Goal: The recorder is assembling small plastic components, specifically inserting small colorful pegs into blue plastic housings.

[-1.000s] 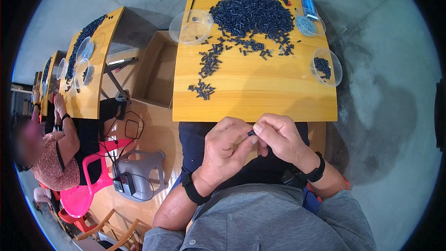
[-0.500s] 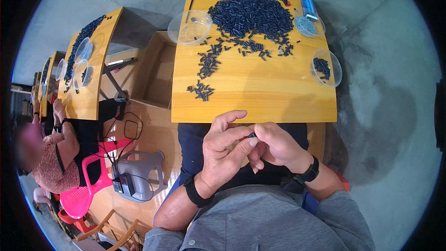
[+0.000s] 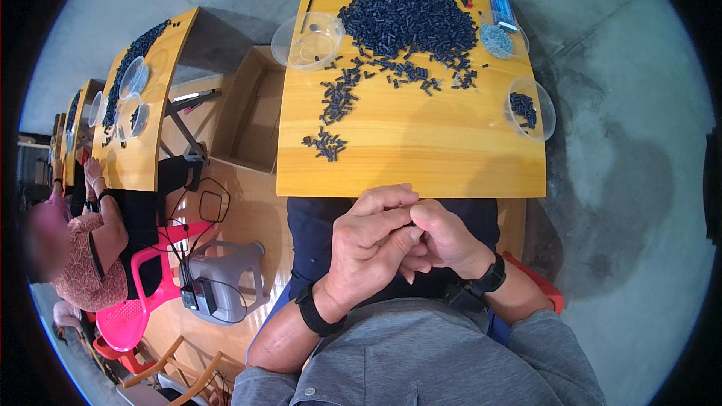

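Observation:
Just in front of the table's near edge, my left hand [image 3: 370,246] and my right hand [image 3: 445,237] meet fingertip to fingertip above my lap. Both are closed in a pinch around a small black piece [image 3: 412,225], of which only a sliver shows between thumbs and fingers. It looks like the short black tubular pieces in the big pile [image 3: 406,21] at the back of the yellow table [image 3: 421,158]. A trail of the same pieces [image 3: 328,146] runs down the table's left side.
At the back left stands a clear bowl [image 3: 308,41], nearly bare inside. Small pale-blue parts fill another bowl [image 3: 496,41] beside a blue box [image 3: 502,9]. Black pieces lie in a bowl [image 3: 530,110] at the right edge. A cardboard box [image 3: 252,116] and a seated co-worker [image 3: 86,256] are left.
My left fingers have folded in closer to the right hand, and the index finger no longer sticks out. The black piece is more hidden now. The things on the table stay put.

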Demonstrator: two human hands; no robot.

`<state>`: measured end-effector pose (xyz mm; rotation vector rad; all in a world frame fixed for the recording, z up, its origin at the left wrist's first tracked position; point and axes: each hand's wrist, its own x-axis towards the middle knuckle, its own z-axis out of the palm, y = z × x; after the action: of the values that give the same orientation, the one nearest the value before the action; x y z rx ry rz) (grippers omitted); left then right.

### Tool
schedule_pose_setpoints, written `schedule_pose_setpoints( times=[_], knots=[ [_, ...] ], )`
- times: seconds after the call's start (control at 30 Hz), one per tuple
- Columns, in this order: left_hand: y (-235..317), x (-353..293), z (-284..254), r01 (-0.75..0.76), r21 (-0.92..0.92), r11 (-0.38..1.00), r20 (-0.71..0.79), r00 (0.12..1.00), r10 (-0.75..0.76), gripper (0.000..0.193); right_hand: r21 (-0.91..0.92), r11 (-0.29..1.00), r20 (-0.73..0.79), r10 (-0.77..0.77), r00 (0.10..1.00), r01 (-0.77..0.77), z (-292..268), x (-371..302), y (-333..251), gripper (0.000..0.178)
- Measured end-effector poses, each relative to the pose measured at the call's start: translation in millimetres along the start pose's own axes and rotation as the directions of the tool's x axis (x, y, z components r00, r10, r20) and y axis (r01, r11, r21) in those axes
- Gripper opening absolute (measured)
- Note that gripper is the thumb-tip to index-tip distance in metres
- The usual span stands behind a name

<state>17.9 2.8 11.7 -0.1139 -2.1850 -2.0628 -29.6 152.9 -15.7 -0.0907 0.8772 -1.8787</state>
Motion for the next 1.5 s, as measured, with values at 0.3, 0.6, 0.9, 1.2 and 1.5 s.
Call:
schedule_pose_setpoints(
  times=[0.3,0.6,0.9,1.2,1.5],
  knots=[
    [7.0,0.9,-2.0,0.168,-0.026,0.985,-0.025,0.985,-0.169,0.015,0.077,0.997,-0.024,0.008,1.000,-0.006,11.6,4.5,6.8,0.054],
    [12.0,6.1,2.0,0.224,-0.085,0.971,-0.060,0.971,-0.230,0.013,0.129,0.992,0.017,0.004,1.000,-0.007,5.8,2.8,-4.9,0.059],
    [-26.2,1.9,7.8,0.249,-0.075,0.966,-0.070,0.965,-0.254,0.025,-0.205,0.977,-0.317,-0.127,0.940,0.063,-16.8,-10.9,-23.6,0.041],
    [-90.4,-5.7,-5.8,0.477,0.071,0.876,-0.032,0.879,-0.476,0.021,-0.901,0.037,-0.259,-0.846,0.466,-0.433,-118.8,-44.8,-148.7,0.031],
    [-131.6,29.4,-2.9,0.538,-0.097,0.838,-0.086,0.834,-0.545,0.020,-0.867,-0.062,-0.229,-0.832,0.506,-0.494,-158.0,-13.1,-136.5,0.022]
  ],
)
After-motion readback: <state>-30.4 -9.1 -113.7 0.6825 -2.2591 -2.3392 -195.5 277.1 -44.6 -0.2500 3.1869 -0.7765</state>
